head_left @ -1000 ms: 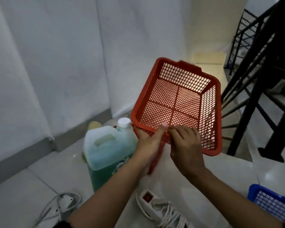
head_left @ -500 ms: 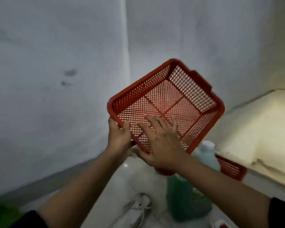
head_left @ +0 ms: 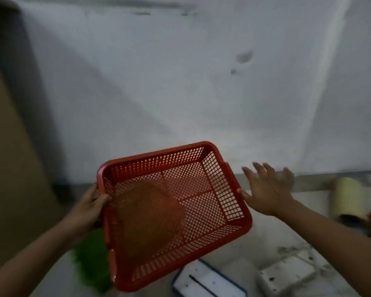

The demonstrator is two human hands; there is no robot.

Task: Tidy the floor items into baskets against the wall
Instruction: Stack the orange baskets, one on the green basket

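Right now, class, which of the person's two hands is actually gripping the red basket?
The left hand grips the red basket at its left rim; the right hand is open, fingers spread, beside the right rim.

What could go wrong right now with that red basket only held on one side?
The left hand alone grips the red basket by its left rim, fingers spread beneath the mesh; the right hand is open beside the right rim, so the tilted basket might tip or slip. Below it lie a green fuzzy item, a white blue-edged box and a white power strip; lowering blind could land on them.
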